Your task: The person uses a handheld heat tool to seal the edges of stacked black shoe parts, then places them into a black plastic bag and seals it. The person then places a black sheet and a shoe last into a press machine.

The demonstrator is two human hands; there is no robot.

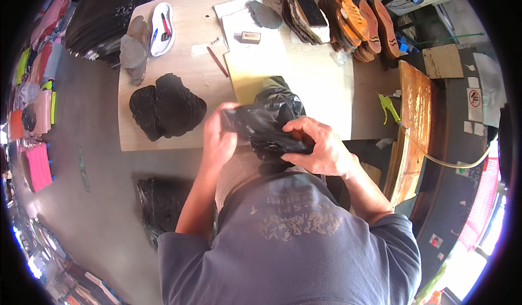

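Observation:
A bundle of glossy black, leather-like pieces (266, 122) is held in front of my chest, at the table's near edge. My left hand (220, 133) grips its left end, with the fingertips partly hidden behind it. My right hand (321, 146) pinches the right side between curled fingers and thumb. The far part of the black material rests over a yellow sheet (244, 68). To the left, two stacks of matching black cut pieces (166, 109) lie side by side on the pale table (187, 71).
A white tray (162, 30) with pens, a red pencil (218, 62) and a small block (250, 37) lie farther back. Shoe-sole shapes (348, 14) and a phone (309, 8) sit at the back right. A green air gun (389, 109) hangs at right; more black material (163, 204) is below left.

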